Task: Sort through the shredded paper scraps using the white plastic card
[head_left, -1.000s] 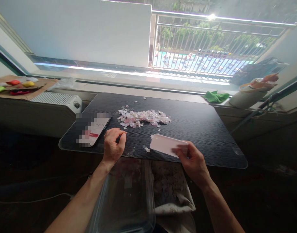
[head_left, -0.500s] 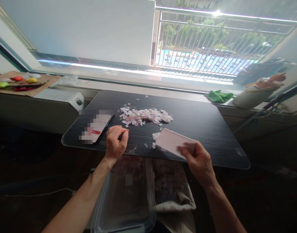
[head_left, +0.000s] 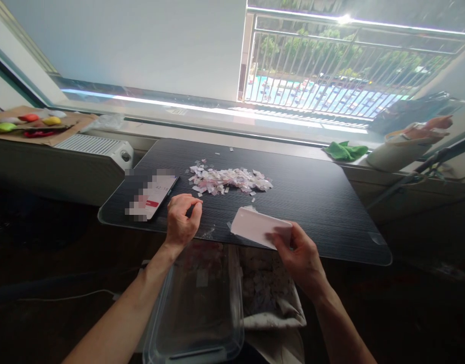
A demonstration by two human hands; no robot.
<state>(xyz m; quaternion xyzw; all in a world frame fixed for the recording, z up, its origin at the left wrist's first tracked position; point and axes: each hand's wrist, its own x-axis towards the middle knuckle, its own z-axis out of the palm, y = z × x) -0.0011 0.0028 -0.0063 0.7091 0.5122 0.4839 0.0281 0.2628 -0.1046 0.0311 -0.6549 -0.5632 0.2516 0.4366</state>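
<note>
Head view: the right hand (head_left: 298, 253) has the card (head_left: 257, 226) clamped by one end, thumb on top, fingers round the edge. Card's pale, kinda pinkish, tilted over the near edge of the dark table (head_left: 308, 182). Can't tell if it's actually touching down. A few clear bits poke out past its far and left edges.

The left hand (head_left: 181, 222) is just curled up loosely near the front edge, thumb tip up against the index finger.

Only writing I can make out is on the phone (head_left: 160, 193) lying to the left of that hand: looks like "42" and "16" in big digits, with a red button below. Lettering on the button's too small to read, and the phone's left side is pixelated.

Main heap of scraps (head_left: 230, 181) sits mid-table, beyond both hands, whitish and pink, with strays around it. Down below the table edge there's a clear bin (head_left: 238, 308) with a pale rectangle inside, dunno if anything's printed on it, and just beside it a grubby cloth sack (head_left: 273, 322) with more bits in it. Green rag (head_left: 345, 151) on the sill, far right.
</note>
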